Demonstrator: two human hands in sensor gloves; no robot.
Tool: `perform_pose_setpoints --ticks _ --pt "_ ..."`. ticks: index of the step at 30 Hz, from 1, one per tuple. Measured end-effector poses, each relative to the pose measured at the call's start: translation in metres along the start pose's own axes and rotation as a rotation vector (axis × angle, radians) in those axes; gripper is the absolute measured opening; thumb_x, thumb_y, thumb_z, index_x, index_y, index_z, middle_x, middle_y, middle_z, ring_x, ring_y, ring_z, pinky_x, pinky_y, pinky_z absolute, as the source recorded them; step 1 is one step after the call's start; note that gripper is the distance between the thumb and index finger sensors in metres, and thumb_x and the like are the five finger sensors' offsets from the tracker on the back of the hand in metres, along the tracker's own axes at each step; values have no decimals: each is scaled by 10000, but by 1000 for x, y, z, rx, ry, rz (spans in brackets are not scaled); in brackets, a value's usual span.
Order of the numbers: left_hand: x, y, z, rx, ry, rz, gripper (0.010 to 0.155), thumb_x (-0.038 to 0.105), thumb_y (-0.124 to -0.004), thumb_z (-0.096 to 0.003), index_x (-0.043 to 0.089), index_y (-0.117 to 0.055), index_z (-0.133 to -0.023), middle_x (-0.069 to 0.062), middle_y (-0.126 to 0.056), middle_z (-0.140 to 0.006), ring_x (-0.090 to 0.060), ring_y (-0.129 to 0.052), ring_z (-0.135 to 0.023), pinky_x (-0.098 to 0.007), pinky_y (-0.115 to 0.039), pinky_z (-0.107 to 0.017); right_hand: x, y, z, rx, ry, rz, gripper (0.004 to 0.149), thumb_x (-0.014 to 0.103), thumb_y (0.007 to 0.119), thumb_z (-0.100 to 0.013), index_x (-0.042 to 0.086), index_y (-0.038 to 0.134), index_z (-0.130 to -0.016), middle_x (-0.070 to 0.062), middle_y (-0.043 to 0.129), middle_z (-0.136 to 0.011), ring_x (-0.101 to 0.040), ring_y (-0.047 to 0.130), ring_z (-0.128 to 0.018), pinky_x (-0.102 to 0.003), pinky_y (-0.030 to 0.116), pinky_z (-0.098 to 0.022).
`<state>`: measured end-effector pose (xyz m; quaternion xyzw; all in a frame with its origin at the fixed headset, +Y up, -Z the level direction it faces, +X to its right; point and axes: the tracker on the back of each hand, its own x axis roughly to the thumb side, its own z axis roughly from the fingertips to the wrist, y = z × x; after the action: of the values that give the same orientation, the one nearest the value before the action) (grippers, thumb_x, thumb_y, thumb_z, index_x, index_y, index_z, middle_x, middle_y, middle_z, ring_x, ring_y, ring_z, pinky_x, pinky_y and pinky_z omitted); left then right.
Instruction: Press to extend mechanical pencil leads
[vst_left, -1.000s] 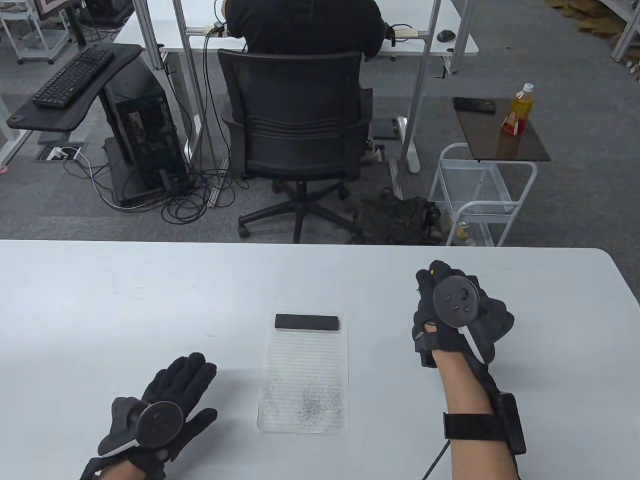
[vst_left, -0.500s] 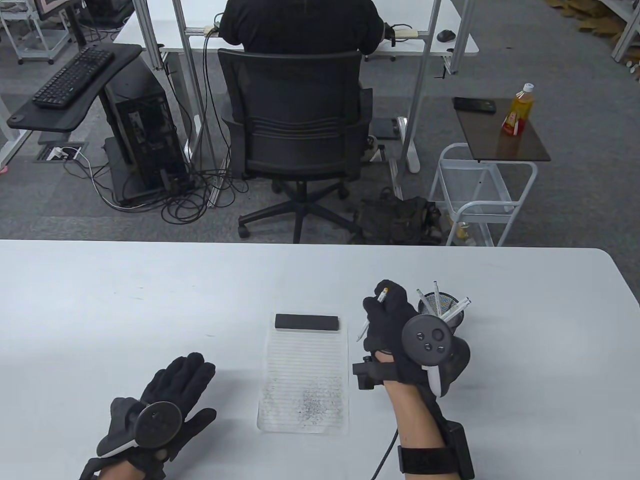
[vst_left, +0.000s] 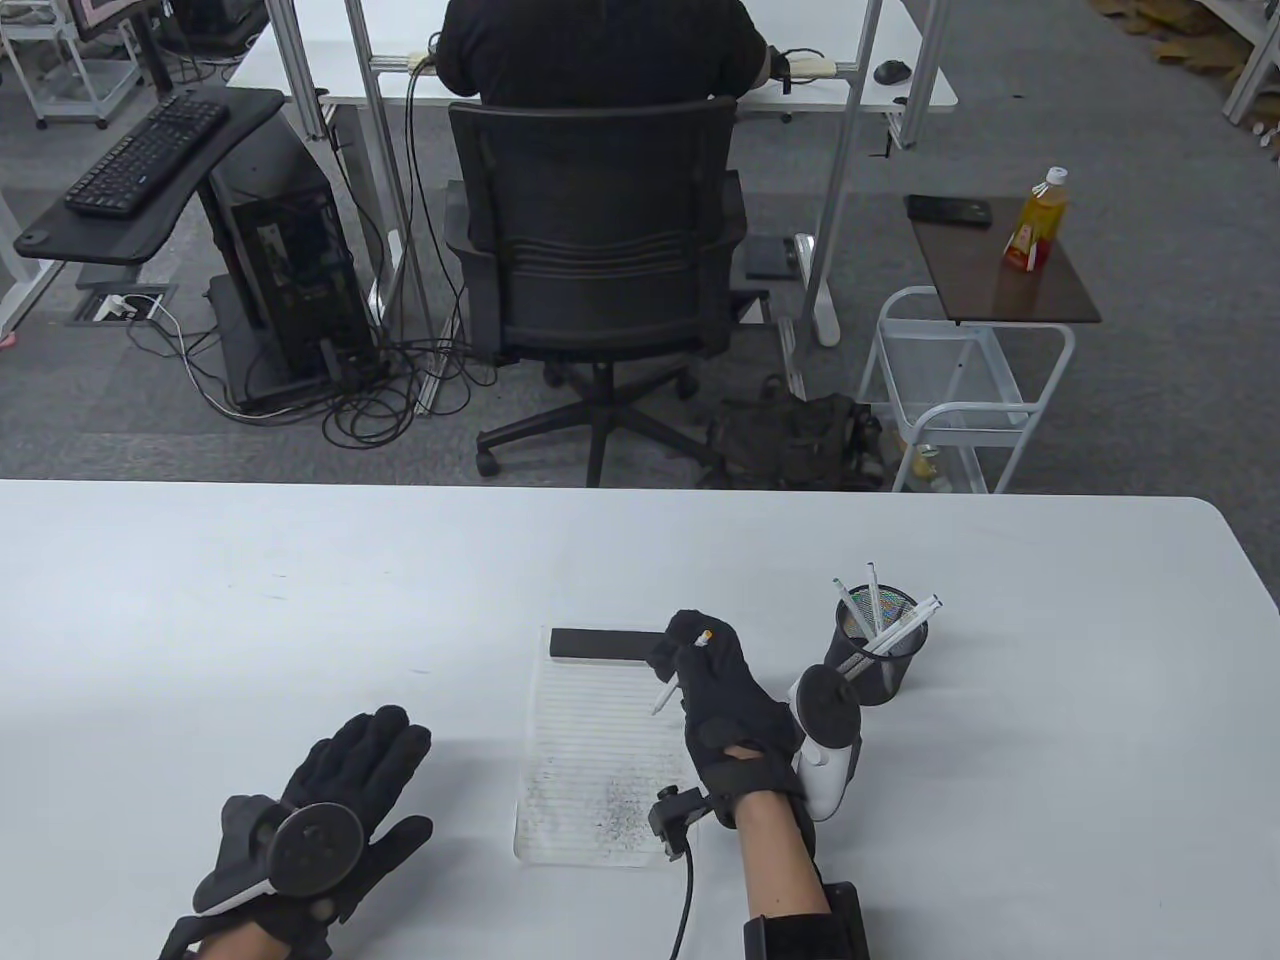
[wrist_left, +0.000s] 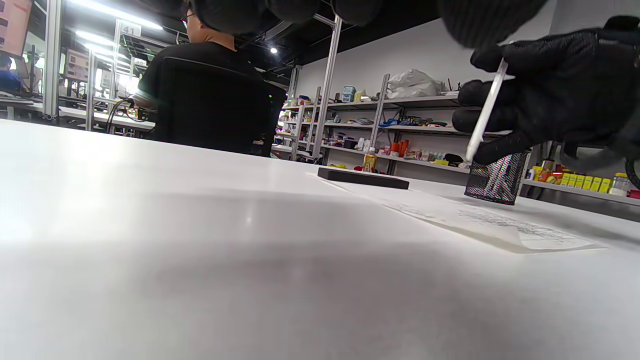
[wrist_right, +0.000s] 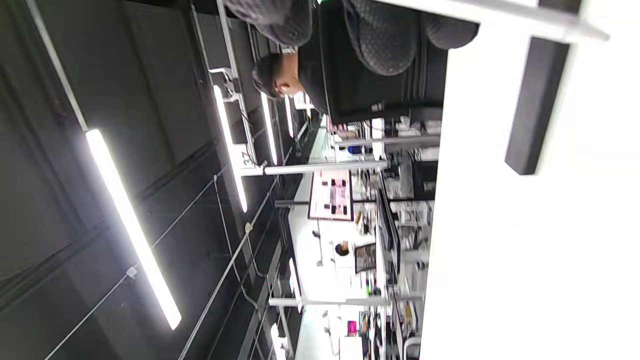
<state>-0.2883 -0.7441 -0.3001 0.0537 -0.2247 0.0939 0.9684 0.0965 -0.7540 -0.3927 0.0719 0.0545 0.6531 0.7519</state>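
My right hand grips a white mechanical pencil above the right side of the lined paper, its tip pointing down at the sheet. The pencil also shows in the left wrist view, held in the right glove. A black mesh pencil cup with several white pencils stands to the right of the hand. My left hand rests flat on the table, fingers spread, holding nothing. In the right wrist view only gloved fingertips show at the top.
A black rectangular block lies across the paper's top edge. Grey pencil marks cover the paper's lower part. The white table ends at the far edge, with an office chair and a seated person beyond.
My right hand has drawn a pencil out of the cup and carried it left and toward me, over the paper. The cup is now uncovered. The left hand has not moved.
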Motion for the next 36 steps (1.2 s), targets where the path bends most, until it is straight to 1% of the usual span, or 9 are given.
perform_pose_setpoints --ticks 3,6,9,11,14,22,27,31,36 --pt "0 0 0 1 2 3 815 606 -701 -460 259 -430 -1146 -115 -422 -1210 -466 -551 -1089 -632 -537 -745 -10 -2 0 52 -24 -111 465 358 593 -605 334 575 -1069 -177 630 -963 -519 609 -883 -853 332 -626" --pt "-1 -1 0 -4 3 3 815 606 -701 -461 260 -429 -1147 -114 -421 -1211 -465 -550 -1091 -633 -536 -745 -18 -4 1 40 -54 -263 436 427 622 -634 292 623 -1050 -164 651 -900 -488 636 -789 -821 329 -642" --pt "-1 -1 0 -2 5 7 815 604 -702 -461 259 -429 -1147 -116 -421 -1210 -466 -549 -1090 -633 -536 -744 -24 -5 2 13 -112 -327 580 626 597 -611 205 708 -994 -151 704 -848 -467 690 -730 -805 393 -627" --pt "-1 0 0 0 5 6 815 606 -701 -461 260 -428 -1147 -116 -420 -1211 -465 -551 -1091 -633 -537 -744 -29 -4 3 13 -110 -394 639 654 583 -602 146 736 -960 -160 723 -821 -472 699 -699 -794 413 -627" --pt "-1 0 0 3 5 5 814 605 -701 -461 259 -431 -1146 -116 -421 -1210 -465 -550 -1091 -632 -537 -744 -36 -4 4 -12 -111 -462 646 641 585 -605 96 783 -889 -159 770 -747 -464 728 -637 -769 472 -613" --pt "-2 -1 -1 0 4 6 815 606 -700 -461 261 -428 -1147 -116 -420 -1211 -464 -548 -1092 -632 -536 -745 -46 -3 1 -33 -142 -511 639 646 619 -595 71 855 -743 -131 845 -583 -426 797 -506 -730 587 -553" --pt "-2 -1 -1 3 4 6 814 606 -700 -461 261 -429 -1147 -117 -419 -1211 -466 -548 -1091 -631 -537 -745 -51 -3 1 -48 -151 -528 591 590 605 -596 68 854 -714 -117 850 -533 -407 813 -464 -723 622 -522" --pt "-2 -1 -1 3 3 8 815 606 -701 -461 260 -429 -1147 -115 -418 -1211 -467 -549 -1091 -632 -537 -745 -53 -3 0 -12 -154 -568 655 648 589 -596 61 846 -734 -125 841 -553 -411 801 -482 -718 608 -538" --pt "-2 -1 -1 5 3 10 813 605 -701 -461 260 -431 -1146 -117 -420 -1211 -466 -550 -1090 -632 -537 -744 -55 -3 0 -29 -155 -565 593 583 594 -606 60 846 -725 -122 845 -541 -410 808 -471 -722 619 -528"
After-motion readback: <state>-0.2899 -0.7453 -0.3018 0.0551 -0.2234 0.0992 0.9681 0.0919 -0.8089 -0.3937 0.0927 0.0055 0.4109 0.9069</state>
